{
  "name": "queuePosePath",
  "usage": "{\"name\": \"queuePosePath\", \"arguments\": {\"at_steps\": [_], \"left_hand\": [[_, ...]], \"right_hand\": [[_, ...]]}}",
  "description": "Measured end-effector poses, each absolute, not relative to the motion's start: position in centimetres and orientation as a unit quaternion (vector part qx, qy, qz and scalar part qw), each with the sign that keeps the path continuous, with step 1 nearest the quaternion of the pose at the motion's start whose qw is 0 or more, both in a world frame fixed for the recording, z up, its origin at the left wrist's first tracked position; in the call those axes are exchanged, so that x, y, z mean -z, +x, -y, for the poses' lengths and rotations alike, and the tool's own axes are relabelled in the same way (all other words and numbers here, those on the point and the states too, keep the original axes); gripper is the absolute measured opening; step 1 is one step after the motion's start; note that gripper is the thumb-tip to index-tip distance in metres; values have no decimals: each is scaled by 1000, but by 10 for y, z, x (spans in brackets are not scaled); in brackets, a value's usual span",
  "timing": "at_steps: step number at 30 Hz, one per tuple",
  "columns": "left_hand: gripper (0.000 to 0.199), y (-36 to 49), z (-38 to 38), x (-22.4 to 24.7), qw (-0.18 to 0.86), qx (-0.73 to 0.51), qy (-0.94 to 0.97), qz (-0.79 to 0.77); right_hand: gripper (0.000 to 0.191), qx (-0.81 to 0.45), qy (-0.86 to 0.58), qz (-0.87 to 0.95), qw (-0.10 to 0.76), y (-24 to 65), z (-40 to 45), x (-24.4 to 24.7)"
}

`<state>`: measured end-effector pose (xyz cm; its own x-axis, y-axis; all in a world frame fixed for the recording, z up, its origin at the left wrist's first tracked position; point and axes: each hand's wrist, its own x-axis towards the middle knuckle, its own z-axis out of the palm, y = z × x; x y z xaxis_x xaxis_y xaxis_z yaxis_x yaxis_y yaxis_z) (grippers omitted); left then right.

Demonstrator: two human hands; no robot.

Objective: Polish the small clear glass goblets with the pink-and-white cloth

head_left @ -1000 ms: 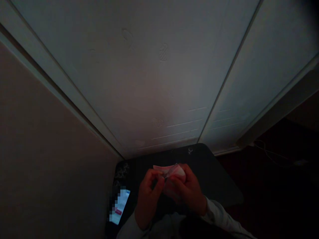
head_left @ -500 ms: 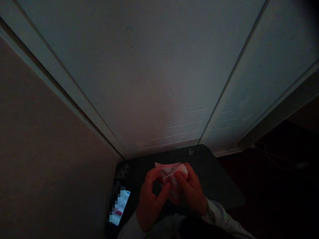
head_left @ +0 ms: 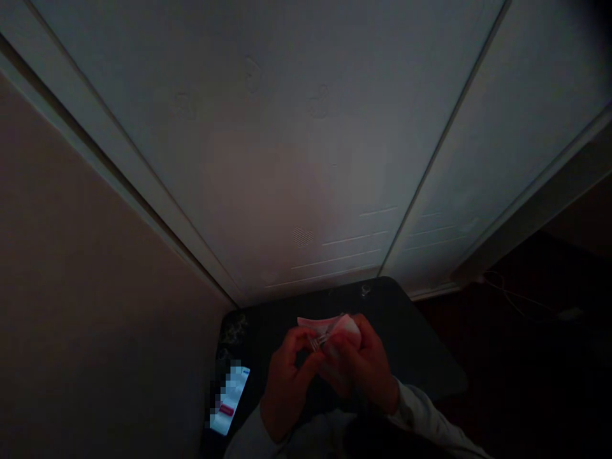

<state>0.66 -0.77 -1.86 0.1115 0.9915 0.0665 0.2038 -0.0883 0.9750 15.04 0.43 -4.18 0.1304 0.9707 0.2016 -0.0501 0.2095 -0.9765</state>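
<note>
Low in the head view, a soft pink-and-white piece, like folded cloth or paper, lies between my hands. My right hand grips it from the right, its thumb lying across the front. My left hand has its thumb and fingertips closed near the piece's left edge. At those fingertips is a small clear, shiny bit, too dim and small to name. Both hands are above a dark table. The underside of the pink piece is partly hidden by my fingers.
A lit phone screen, partly pixelated, is at the table's left side. Small clear scraps lie near the back edge, and a crumpled shiny wrapper-like thing at the back left corner. White panels rise behind; a pale cable lies at right.
My left fingertips have closed in a little on the clear bit, and my right thumb has shifted slightly on the pink piece. Otherwise the hands stay in nearly the same place.
</note>
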Motion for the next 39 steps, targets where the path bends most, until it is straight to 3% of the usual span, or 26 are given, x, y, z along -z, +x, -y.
{"name": "queuePosePath", "arguments": {"at_steps": [4,12,27,34,39], "left_hand": [[16,8,6,17,450,-433,612,-485],[45,13,6,11,444,-434,600,-503],[57,15,8,14,443,-415,562,-562],[56,15,8,12,429,-435,559,-560],[40,9,9,21,435,-514,563,-480]], "right_hand": [[16,-440,-446,503,595,151,-2,46],[10,-378,-422,593,572,156,-2,43],[16,-302,-378,670,563,159,-4,37],[11,-328,-379,650,571,158,-1,40],[5,-350,-414,606,583,156,2,50]]}}
